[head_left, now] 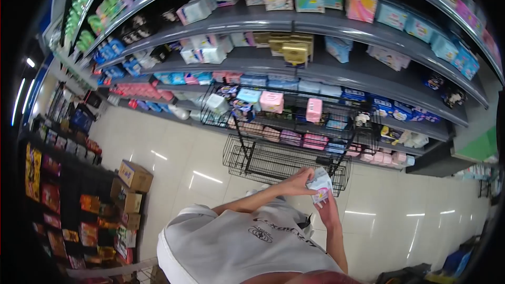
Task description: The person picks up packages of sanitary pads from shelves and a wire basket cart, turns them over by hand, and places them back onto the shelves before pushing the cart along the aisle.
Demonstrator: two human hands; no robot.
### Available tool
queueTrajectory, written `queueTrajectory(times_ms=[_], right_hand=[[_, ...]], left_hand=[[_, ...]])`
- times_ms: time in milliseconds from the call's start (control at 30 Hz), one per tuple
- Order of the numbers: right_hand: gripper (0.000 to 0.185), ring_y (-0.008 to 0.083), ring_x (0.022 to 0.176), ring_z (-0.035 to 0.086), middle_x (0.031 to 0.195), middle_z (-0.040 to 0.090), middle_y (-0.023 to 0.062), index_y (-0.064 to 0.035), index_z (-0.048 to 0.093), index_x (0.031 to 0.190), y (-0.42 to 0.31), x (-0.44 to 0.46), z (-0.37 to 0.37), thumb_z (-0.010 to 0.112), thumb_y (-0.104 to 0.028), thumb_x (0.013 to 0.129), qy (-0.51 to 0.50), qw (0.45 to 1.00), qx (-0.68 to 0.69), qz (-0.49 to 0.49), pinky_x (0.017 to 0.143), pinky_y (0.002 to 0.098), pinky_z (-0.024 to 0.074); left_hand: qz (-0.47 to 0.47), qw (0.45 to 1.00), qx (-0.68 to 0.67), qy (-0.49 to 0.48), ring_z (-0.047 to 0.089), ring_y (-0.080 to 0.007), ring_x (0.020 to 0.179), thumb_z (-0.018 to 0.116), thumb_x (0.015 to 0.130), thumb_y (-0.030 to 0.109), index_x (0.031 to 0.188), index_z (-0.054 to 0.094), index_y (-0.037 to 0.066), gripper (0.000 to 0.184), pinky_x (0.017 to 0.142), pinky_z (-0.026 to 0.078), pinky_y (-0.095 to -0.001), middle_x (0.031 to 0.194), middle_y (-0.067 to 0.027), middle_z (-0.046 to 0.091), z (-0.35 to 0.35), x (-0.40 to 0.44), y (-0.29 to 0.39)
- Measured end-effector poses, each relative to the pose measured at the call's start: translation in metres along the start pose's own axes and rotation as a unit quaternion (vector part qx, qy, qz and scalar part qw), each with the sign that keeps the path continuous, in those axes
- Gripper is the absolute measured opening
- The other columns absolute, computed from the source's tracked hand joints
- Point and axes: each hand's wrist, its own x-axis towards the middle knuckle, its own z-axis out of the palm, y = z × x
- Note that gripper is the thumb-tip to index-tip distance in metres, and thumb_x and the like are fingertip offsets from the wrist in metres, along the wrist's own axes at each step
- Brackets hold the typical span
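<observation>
A small white packet with pink and grey-blue print (319, 183) is held up in front of my chest, over the near edge of the black wire cart (252, 163). My left hand (299, 183) grips its left side, thumb across the front. From below, my right hand (328, 211) holds its lower right part, fingers partly hidden behind it. The cart's upper basket carries several packs, among them a pink pack (272, 101), a light-blue-topped pack (248, 96) and another pink pack (314, 109). What the packet contains cannot be read.
Behind the cart rise long grey shelves (252, 18) stocked with soft packs and gold boxes (295, 52). Stacked cardboard boxes (135, 175) stand at the left beside another stocked display (89, 226). Glossy pale tiles (384, 194) cover the aisle floor.
</observation>
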Motion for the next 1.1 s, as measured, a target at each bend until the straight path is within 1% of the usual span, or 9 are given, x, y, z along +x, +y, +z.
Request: queueTrajectory(times_ms=[200, 400, 467, 600, 667, 833, 900, 967, 1100], right_hand=[[0.053, 0.0143, 0.113, 0.048, 0.126, 0.051, -0.0002, -0.0127, 0.043, 0.135, 0.01, 0.018, 0.101, 0.061, -0.038, 0.092, 0.01, 0.984, -0.174, -0.029, 0.097, 0.0374, 0.038], [0.062, 0.0162, 0.113, 0.047, 0.125, 0.05, 0.0022, -0.0117, 0.039, 0.137, 0.08, 0.063, 0.183, 0.065, -0.042, 0.089, 0.003, 0.985, -0.151, 0.086, 0.095, 0.0373, 0.04], [0.061, 0.0121, 0.099, 0.051, 0.12, 0.053, 0.0003, -0.0105, 0.043, 0.134, 0.103, 0.08, 0.211, 0.064, -0.045, 0.089, -0.012, 0.98, -0.147, 0.136, 0.082, 0.0282, 0.0426], [0.061, 0.01, 0.089, 0.052, 0.113, 0.056, 0.0001, -0.0088, 0.044, 0.133, 0.125, 0.103, 0.259, 0.066, -0.045, 0.088, -0.096, 0.948, -0.248, 0.177, 0.075, 0.0237, 0.0429], [0.064, 0.0091, 0.099, 0.051, 0.114, 0.055, 0.0035, -0.0087, 0.041, 0.135, 0.114, 0.102, 0.289, 0.068, -0.04, 0.087, -0.189, 0.901, -0.375, 0.105, 0.081, 0.0257, 0.043], [0.059, 0.0152, 0.115, 0.052, 0.127, 0.055, 0.0081, -0.0017, 0.044, 0.133, 0.112, 0.122, 0.321, 0.072, -0.022, 0.085, -0.241, 0.88, -0.406, 0.061, 0.098, 0.0297, 0.0417], [0.06, 0.0151, 0.113, 0.053, 0.126, 0.056, 0.0084, -0.0015, 0.044, 0.133, 0.116, 0.136, 0.325, 0.073, -0.022, 0.085, -0.263, 0.866, -0.421, 0.052, 0.097, 0.0296, 0.0427], [0.063, 0.0151, 0.11, 0.055, 0.125, 0.056, 0.0085, -0.0013, 0.043, 0.134, 0.118, 0.149, 0.332, 0.075, -0.019, 0.083, -0.292, 0.846, -0.443, 0.06, 0.094, 0.0295, 0.0449], [0.064, 0.0152, 0.107, 0.057, 0.122, 0.058, 0.0093, -0.0003, 0.045, 0.132, 0.115, 0.176, 0.352, 0.076, -0.022, 0.08, -0.361, 0.807, -0.465, 0.036, 0.091, 0.0301, 0.0472]], left_hand=[[-0.103, 0.988, -0.078, 0.086, 0.043, -0.0203, 0.08, 0.077, 0.073, 0.049, 0.09, 0.042, 0.004, 0.059, 0.069, 0.04, -0.0329, 0.087, -0.0092, 0.044, -0.067, -0.044, -0.045], [-0.044, 0.993, -0.061, 0.085, 0.039, -0.0158, 0.076, 0.073, 0.079, 0.051, 0.09, 0.042, 0.004, 0.058, 0.064, 0.037, -0.0304, 0.082, -0.0047, 0.04, -0.159, -0.091, -0.09], [-0.101, 0.986, -0.076, 0.107, 0.038, -0.0151, 0.075, 0.073, 0.078, 0.051, 0.088, 0.041, 0.004, 0.057, 0.064, 0.036, -0.0298, 0.08, -0.0035, 0.039, -0.187, -0.117, -0.101], [-0.138, 0.972, -0.101, 0.159, 0.036, -0.0135, 0.074, 0.073, 0.081, 0.049, 0.088, 0.042, 0.005, 0.053, 0.063, 0.035, -0.0288, 0.079, -0.0015, 0.037, -0.223, -0.176, -0.139], [-0.143, 0.968, -0.118, 0.168, 0.035, -0.0131, 0.074, 0.072, 0.082, 0.047, 0.09, 0.044, 0.005, 0.052, 0.064, 0.035, -0.0283, 0.08, -0.0013, 0.037, -0.233, -0.203, -0.15], [-0.154, 0.96, -0.152, 0.176, 0.051, -0.0156, 0.085, 0.075, 0.081, 0.04, 0.106, 0.05, 0.001, 0.052, 0.073, 0.045, -0.0292, 0.095, -0.0085, 0.054, -0.247, -0.233, -0.163], [-0.164, 0.959, -0.143, 0.182, 0.056, -0.0172, 0.088, 0.076, 0.081, 0.038, 0.111, 0.051, 0.0, 0.054, 0.076, 0.048, -0.0304, 0.1, -0.0107, 0.058, -0.242, -0.237, -0.169], [-0.175, 0.945, -0.073, 0.268, 0.06, -0.0261, 0.09, 0.076, 0.078, 0.042, 0.11, 0.053, -0.002, 0.059, 0.077, 0.049, -0.0369, 0.1, -0.0178, 0.059, -0.237, -0.242, -0.17], [-0.237, 0.91, -0.077, 0.332, 0.062, -0.0255, 0.094, 0.076, 0.079, 0.039, 0.114, 0.054, -0.001, 0.058, 0.082, 0.05, -0.0352, 0.104, -0.0169, 0.061, -0.239, -0.25, -0.158]])
